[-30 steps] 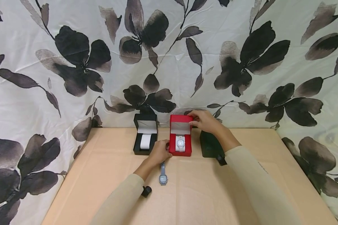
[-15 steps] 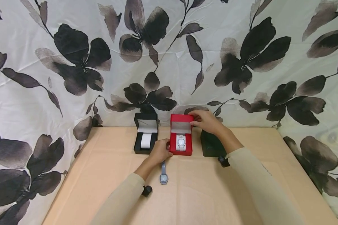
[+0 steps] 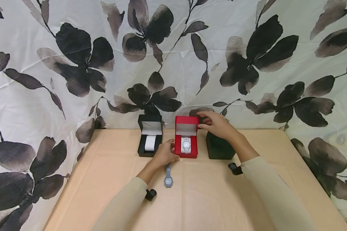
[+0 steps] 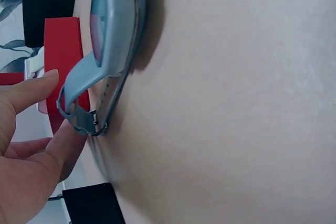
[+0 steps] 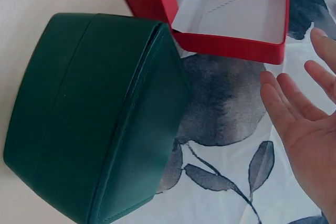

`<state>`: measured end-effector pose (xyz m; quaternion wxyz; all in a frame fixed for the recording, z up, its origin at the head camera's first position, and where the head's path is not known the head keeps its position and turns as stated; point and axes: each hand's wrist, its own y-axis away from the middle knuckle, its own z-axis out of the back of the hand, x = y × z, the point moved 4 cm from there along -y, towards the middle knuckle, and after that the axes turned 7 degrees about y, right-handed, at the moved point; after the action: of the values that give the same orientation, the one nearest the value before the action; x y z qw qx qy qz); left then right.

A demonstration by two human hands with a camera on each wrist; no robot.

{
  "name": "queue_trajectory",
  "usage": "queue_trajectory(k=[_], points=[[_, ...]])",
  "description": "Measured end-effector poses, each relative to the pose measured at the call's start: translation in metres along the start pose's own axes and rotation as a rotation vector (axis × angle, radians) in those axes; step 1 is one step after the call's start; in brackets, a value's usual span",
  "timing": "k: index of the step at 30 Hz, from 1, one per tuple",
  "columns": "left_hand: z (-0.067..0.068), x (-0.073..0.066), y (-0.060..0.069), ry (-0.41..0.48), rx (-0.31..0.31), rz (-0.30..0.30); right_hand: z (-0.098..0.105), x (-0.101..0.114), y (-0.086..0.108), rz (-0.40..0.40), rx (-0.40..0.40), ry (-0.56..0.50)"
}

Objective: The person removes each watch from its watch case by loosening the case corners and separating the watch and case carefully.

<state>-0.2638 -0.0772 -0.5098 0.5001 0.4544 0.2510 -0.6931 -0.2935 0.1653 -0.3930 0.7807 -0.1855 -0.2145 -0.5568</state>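
At the left, near the far edge of the table (image 3: 208, 192), the black box (image 3: 141, 147) stands with its lid raised against the patterned cloth (image 3: 173, 48), leaving its white cushion (image 3: 150, 143) facing the person. Just right of it, the left hand (image 3: 164, 153) grips the near left corner of the red box (image 3: 194, 146), thumb at the front wall and fingers bent along the left side, most likely to steady the box. Nearer the person, the blue watch (image 3: 168, 181) lies with its face at the near end and its strap running back toward that hand; the strap looks buckled into a loop, which would help it keep its shape. I cannot tell whether strap and fingers touch. The red box stands right of the black one, facing the same way, its lid (image 3: 187, 120) upright on its own hinge, it seems, since no hand supports it. Inside, the white watch (image 3: 186, 145) sits with its face toward the person, probably for display. To the right, the right hand (image 3: 218, 125) hangs beside the lid, fingers loosely spread and holding nothing. Below that hand, at the right, the green box (image 3: 220, 147) stands with its lid down.
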Motion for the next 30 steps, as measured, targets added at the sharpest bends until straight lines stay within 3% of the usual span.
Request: queue_trajectory(k=[8,22,30], points=[[0.008,-0.012,0.001,-0.012,0.002,0.011,0.004,0.001,0.015,-0.004,-0.023,-0.023],[0.024,-0.035,-0.002,-0.101,-0.003,-0.102,-0.008,0.014,0.037,0.014,-0.087,-0.073],[0.031,-0.046,-0.009,-0.152,0.035,-0.146,-0.024,0.016,0.039,-0.007,-0.068,-0.102]])
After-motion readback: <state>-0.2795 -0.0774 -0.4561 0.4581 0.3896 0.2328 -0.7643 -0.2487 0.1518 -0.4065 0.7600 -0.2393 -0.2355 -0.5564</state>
